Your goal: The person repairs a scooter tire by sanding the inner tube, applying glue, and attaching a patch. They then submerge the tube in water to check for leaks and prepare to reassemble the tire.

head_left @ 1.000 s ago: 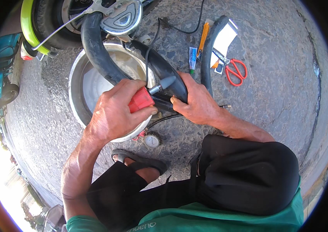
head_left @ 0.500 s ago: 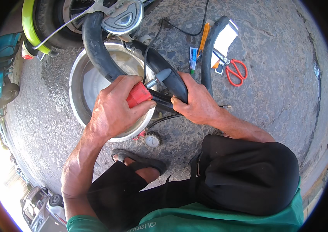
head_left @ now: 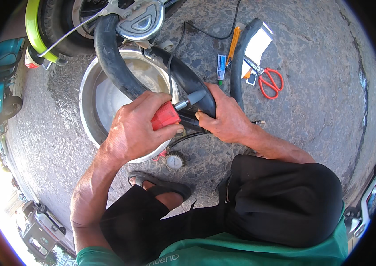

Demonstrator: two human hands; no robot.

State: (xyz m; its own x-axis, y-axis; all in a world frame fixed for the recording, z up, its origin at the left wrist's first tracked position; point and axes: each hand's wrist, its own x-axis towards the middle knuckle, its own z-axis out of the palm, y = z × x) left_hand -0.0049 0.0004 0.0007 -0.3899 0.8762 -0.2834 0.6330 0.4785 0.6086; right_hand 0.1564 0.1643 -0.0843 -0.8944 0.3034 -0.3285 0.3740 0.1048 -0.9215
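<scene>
My left hand (head_left: pixel 137 126) is closed round a red hand tool (head_left: pixel 165 117), whose metal shaft carries a grey conical tip (head_left: pixel 196 97) lying on a black inner tube (head_left: pixel 181 73). Gripping that tube, my right hand (head_left: pixel 227 113) has its thumb pressed to the rubber. Another curve of tubing (head_left: pixel 112 57) runs down behind my left hand, over a metal basin (head_left: pixel 86 106) with some liquid in it. A dark cable hangs beside the tubes, and a round pressure gauge (head_left: pixel 175 160) lies on the pavement below the basin.
Red-handled scissors (head_left: pixel 271 84), a yellow box cutter (head_left: pixel 234 44), a blue glue tube (head_left: pixel 221 67), white paper (head_left: pixel 257 44) and a rubber strip (head_left: pixel 236 80) lie at the right. A lime-fendered wheel (head_left: pixel 35 31) is at top left; parked vehicles (head_left: pixel 8 102) line the edges.
Compared with half a second ago, my left hand and the red tool have shifted slightly right and down, the grey tip with them. My right hand stays in place on the tube.
</scene>
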